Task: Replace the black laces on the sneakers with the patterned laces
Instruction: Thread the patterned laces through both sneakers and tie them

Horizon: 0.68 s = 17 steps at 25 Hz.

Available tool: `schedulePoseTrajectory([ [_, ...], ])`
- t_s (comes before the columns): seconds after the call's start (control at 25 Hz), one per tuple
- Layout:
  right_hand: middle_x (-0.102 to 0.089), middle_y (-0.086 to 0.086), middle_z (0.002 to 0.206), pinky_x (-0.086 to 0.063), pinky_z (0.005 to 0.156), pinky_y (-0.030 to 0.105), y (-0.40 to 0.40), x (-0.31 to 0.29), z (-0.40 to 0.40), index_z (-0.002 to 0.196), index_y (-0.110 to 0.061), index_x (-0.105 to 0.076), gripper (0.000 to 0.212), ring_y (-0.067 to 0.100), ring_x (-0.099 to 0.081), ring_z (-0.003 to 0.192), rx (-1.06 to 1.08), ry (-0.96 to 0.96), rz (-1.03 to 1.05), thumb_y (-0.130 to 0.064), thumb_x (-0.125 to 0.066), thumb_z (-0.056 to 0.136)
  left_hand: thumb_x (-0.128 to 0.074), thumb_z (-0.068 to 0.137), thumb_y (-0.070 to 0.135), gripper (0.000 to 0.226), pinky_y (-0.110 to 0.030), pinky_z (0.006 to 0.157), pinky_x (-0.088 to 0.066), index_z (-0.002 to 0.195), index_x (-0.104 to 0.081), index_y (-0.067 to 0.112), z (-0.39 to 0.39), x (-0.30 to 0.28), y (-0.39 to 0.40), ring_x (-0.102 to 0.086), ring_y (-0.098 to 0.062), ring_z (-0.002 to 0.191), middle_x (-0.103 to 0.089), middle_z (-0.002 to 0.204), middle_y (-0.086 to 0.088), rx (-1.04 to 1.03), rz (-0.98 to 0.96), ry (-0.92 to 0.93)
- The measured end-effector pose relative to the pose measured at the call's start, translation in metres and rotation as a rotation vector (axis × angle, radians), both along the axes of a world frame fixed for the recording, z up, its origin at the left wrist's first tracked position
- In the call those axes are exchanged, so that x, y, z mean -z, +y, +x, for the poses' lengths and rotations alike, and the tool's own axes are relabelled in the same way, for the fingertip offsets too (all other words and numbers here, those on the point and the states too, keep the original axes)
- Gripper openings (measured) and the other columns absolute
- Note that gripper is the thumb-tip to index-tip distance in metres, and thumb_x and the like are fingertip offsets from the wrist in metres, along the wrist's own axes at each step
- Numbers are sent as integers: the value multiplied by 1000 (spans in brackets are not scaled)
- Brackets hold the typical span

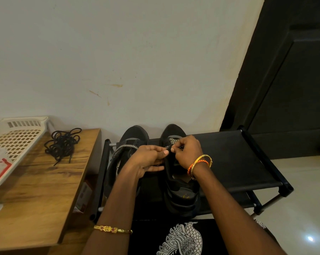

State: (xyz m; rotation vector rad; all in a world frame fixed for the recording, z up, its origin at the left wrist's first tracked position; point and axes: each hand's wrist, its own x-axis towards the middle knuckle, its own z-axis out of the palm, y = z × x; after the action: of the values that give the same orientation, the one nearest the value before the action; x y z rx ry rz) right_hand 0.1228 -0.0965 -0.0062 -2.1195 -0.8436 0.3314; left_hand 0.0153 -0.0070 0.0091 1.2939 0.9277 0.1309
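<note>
Patterned laces [171, 142] on the right sneaker [181, 181] we pinched with both our left hand [149, 159] and right hand [187, 152]; black laces [62, 143] lay far left.

**Tight between the shoes, open to the right**

Your hands crowd the gap between the two sneakers [175, 162]. The rack top [234, 159] to their right lies bare. The wall [118, 61] blocks behind. On the table [36, 190], black laces [62, 144] and a basket [13, 144] take the far end.
</note>
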Motion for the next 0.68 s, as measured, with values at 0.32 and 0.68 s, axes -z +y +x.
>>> schedulePoseTrajectory([
  [0.32,-64,-6,85,-51,89,41,-3,0,-1,74,-26,-66,16,14,-60,90,61,197,100,-12,-74,78,-57,95,23,12,-17,48,-40,85,-60,16,17,13,-9,-47,-6,57,-56,70,1,-89,200,54],
  [0.68,-39,13,131,-33,103,46,-28,-2,-5,125,-19,-39,61,33,-38,124,181,60,-265,-15,-73,74,-48,97,10,28,-25,69,-41,69,-51,4,13,9,-13,-58,-22,82,-62,89,-12,-159,862,74],
])
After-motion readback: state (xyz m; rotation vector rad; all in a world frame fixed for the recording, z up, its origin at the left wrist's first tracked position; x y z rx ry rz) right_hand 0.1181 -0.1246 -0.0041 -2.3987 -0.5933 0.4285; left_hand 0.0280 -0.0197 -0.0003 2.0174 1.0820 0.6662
